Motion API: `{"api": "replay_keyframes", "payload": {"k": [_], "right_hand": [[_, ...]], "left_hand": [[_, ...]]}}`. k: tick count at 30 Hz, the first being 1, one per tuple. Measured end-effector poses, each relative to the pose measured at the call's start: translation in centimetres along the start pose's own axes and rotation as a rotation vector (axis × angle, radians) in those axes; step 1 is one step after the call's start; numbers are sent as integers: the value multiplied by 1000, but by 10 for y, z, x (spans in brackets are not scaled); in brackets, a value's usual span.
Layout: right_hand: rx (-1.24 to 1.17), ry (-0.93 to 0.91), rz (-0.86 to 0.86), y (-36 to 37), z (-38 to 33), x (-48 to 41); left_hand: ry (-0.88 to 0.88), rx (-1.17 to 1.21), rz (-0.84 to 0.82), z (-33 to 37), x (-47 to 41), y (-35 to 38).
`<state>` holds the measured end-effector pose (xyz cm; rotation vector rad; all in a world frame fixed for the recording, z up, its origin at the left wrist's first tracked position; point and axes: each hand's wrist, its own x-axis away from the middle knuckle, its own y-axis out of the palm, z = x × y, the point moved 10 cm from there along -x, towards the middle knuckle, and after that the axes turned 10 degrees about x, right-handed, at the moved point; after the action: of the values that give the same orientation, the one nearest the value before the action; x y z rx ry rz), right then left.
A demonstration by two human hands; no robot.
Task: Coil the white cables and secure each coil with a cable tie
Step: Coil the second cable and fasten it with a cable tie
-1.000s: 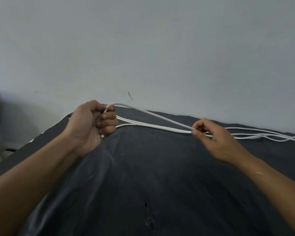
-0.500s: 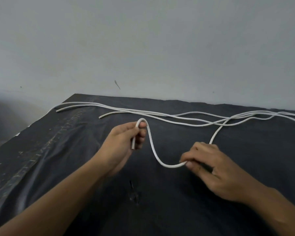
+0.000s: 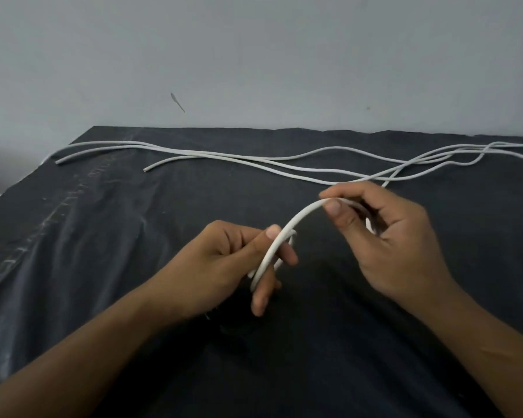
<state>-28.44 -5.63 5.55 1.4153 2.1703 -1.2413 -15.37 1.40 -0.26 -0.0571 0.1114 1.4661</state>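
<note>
White cable (image 3: pixel 296 220) arches between the two hands above a dark cloth-covered table (image 3: pixel 103 236). The left hand (image 3: pixel 224 267) sits near the middle of the scene, its thumb and forefinger pressed together on a small loop of this cable; the loop wraps around the other fingers (image 3: pixel 261 292), which point down and toward the near side, loosely spread. Only one or two turns of the loop can be made out. From the thumb tip the cable rises up and to the right to the right hand (image 3: pixel 396 236), which is held slightly farther and higher. There the thumb and forefinger pinch the cable at the top of its arch, while the remaining fingers curl inward toward the palm, partly hiding the cable as it passes behind them. Beyond the right hand the same cable runs away to the far right, joining the other white cables (image 3: pixel 254 161) that lie stretched side by side across the far part of the table, their loose ends at the far left. A pale wall (image 3: pixel 254 55) stands behind the table.
</note>
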Motion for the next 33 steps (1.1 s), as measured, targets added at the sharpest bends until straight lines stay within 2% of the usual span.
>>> {"api": "replay_keyframes", "payload": {"k": [4, 7, 13, 18, 22, 25, 33], "right_hand": [[14, 153, 70, -13, 29, -1], [73, 186, 83, -20, 44, -2], [117, 186, 120, -37, 60, -9], [147, 201, 254, -70, 72, -15], [194, 233, 272, -73, 77, -11], [373, 136, 180, -57, 60, -9], [551, -239, -332, 26, 2, 13]], "left_hand": [[-45, 414, -161, 0, 3, 11], [-37, 537, -239, 5, 4, 12], [-18, 408, -93, 7, 1, -13], [-28, 310, -63, 8, -1, -14], [8, 335, -92, 11, -1, -10], [21, 425, -71, 9, 2, -17], [93, 721, 91, 15, 1, -49]]}}
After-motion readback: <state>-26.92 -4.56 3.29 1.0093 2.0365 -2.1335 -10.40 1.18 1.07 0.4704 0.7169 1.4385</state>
